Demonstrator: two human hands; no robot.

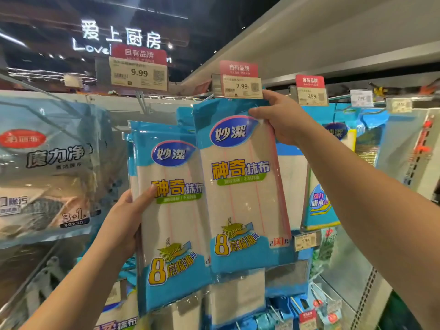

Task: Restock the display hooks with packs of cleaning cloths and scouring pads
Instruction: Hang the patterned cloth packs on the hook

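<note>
The right hand point(282, 120) pinches the top of a cloth pack point(242, 186), just under the 7.99 price tag point(241, 86). The left hand point(126, 220) grips a stack of the same packs point(171, 210), lower and left of that tag. White cloths show inside.

"7.99" on price tag point(242, 87), "9.99" beside.

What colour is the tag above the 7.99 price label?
Red, with white characters; the head view shows it.
</note>
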